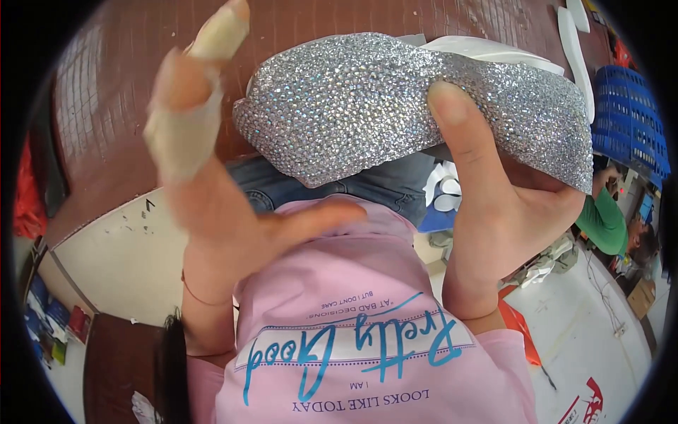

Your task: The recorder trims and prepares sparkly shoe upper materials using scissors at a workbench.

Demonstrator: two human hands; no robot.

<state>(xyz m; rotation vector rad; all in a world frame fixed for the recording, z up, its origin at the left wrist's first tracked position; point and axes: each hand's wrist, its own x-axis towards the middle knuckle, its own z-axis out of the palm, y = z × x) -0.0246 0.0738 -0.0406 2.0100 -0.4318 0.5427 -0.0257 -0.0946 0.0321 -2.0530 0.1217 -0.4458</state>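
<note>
My right hand [498, 205] grips a long, sole-shaped shoe piece [339, 106] covered in glittering silver rhinestones. The thumb presses on its upper face, and the other fingers are hidden beneath it. To the left of the piece, my left hand [219, 205] is raised with its fingers apart and nothing in it. Pale tape or finger covers wrap some of its fingers, which are slightly blurred. Just behind the silver piece, a white sole-shaped part [494, 51] shows on the brown table [304, 18].
More white curved parts [575, 49] lie at the far right of the table. Beyond them stands a blue plastic basket [628, 116]. A person in a green sleeve [606, 222] is at the right. A red bag [30, 194] hangs at the left edge.
</note>
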